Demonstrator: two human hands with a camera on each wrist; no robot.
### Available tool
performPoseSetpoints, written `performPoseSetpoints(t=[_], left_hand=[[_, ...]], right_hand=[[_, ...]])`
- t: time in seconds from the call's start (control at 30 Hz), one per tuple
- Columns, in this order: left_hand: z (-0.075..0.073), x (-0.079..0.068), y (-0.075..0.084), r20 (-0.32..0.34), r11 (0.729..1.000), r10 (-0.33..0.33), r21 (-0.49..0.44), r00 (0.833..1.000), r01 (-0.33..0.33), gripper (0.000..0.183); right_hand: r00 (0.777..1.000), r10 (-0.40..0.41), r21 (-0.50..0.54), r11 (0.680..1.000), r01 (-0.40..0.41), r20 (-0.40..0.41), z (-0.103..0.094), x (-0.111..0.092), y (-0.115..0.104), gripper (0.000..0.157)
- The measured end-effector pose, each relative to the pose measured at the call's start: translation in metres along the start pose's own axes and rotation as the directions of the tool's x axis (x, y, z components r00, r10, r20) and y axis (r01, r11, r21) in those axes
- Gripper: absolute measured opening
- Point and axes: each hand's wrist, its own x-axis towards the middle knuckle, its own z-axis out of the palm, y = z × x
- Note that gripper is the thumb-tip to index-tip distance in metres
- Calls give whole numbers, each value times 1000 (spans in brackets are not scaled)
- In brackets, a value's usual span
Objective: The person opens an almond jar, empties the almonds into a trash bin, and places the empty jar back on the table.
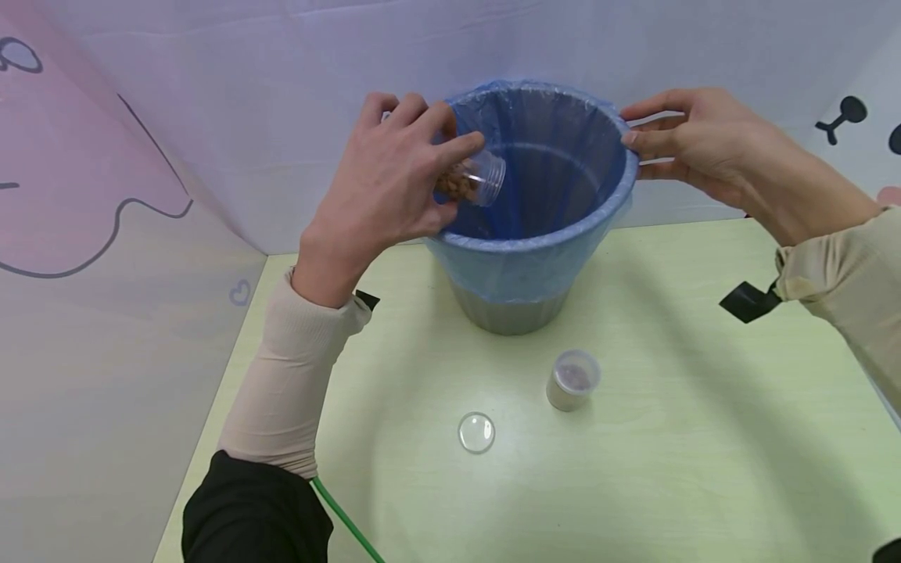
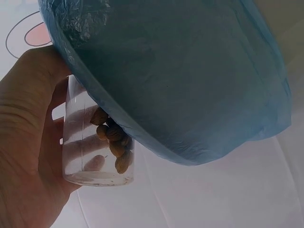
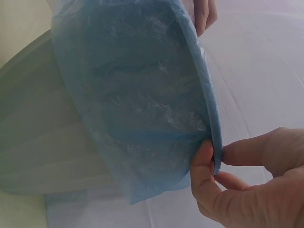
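My left hand (image 1: 387, 180) grips a clear jar (image 1: 487, 178) at the left rim of a grey trash bin (image 1: 508, 317). Tilted onto its side, the jar has its uncapped mouth over the bin's inside. Small brown nut-like pieces (image 2: 116, 140) lie along one wall of it in the left wrist view. A blue plastic bag (image 1: 521, 274) lines the bin and folds down over its outside. On the far right side, my right hand (image 1: 732, 152) pinches the bag-covered rim, thumb on one face and fingers on the other, as the right wrist view (image 3: 216, 152) shows.
In front of the bin, a small lidded container (image 1: 573, 380) stands on the pale green table (image 1: 662, 469). A round clear lid (image 1: 476, 432) lies nearby. A green cord (image 1: 345, 520) runs below my left sleeve. Printed white cloth (image 1: 338, 47) hangs behind the bin.
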Motion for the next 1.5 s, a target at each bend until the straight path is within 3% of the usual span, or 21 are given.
performPoseSetpoints(t=[0.73,1.5], left_hand=[[-2,2,1,9,999,14,37,1000,-14,48],[-2,4,6,-38,995,68,75,997,-65,45]], right_hand=[[1000,3,9,1000,-3,1,0,1,-1,54],[1000,4,21,1000,-4,2,0,1,-2,51]])
